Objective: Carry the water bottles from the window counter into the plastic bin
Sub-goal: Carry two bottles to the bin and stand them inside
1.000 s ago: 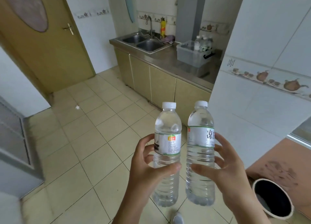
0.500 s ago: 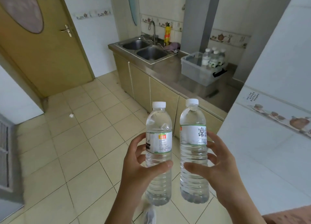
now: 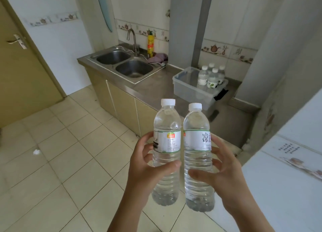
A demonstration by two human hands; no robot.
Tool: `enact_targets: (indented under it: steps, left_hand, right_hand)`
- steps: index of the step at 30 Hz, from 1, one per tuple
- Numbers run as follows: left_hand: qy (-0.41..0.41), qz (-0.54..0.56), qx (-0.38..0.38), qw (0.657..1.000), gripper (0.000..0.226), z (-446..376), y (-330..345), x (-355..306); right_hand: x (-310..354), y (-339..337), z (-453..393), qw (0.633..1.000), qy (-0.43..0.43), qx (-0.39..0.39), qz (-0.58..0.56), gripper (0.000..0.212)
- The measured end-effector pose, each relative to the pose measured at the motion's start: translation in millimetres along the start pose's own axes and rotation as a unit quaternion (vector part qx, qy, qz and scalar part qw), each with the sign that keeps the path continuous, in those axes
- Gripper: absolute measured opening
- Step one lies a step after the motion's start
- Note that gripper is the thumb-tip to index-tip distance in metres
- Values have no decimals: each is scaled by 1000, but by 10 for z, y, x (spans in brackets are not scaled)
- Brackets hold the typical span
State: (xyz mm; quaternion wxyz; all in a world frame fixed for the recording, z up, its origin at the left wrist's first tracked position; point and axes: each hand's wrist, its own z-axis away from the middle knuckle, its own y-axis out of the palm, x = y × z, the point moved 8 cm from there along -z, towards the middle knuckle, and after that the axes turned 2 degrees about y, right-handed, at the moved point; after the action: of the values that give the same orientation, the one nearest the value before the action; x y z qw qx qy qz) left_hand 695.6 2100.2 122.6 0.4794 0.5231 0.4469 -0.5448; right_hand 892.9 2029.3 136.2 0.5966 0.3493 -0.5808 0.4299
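Observation:
I hold two clear water bottles with white caps upright, side by side, over the tiled floor. My left hand [image 3: 148, 169] grips the left bottle [image 3: 166, 127] around its middle. My right hand [image 3: 224, 176] grips the right bottle [image 3: 196, 125], which has large characters on its label. Ahead on the steel counter stands the clear plastic bin [image 3: 184, 90]. Several bottles [image 3: 211, 76] stand in its far right end; the near left part of the bin holds nothing.
A double steel sink [image 3: 125, 62] with a tap, a yellow bottle [image 3: 150, 43] and a purple cloth lies left of the bin. Beige cabinets run below the counter. A white tiled wall [image 3: 287, 162] juts in on the right. A wooden door [image 3: 20, 71] stands at the left.
I have moved closer to the counter and the view has swung right; the bin now looks larger and nearer. Both bottles stay upright in my hands.

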Motion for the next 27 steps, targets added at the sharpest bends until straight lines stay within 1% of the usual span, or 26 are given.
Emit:
enact_targets:
  steps: [3, 8, 14, 19, 23, 27]
  left_hand:
    - [9, 2, 9, 1000, 88, -398, 51, -50]
    - [1, 13, 9, 1000, 89, -1095, 203, 18]
    - [2, 2, 10, 1000, 88, -2140, 571, 40]
    - [13, 10, 26, 1000, 88, -3090, 957, -66]
    - [13, 33, 32, 999, 96, -3724, 1217, -95]
    - [15, 16, 61, 998, 91, -4346, 1435, -174]
  right_hand:
    - [37, 35, -387, 1000, 4, -4, 4, 95]
    - [26, 51, -1119, 1000, 7, -13, 8, 96]
    - [-18, -4, -2272, 1000, -3, -15, -7, 94]
    - [92, -61, -3218, 1000, 15, -7, -18, 103]
    - [197, -124, -3851, 1000, 6, -4, -10, 96]
    - [249, -173, -4425, 1000, 8, -27, -5, 92]
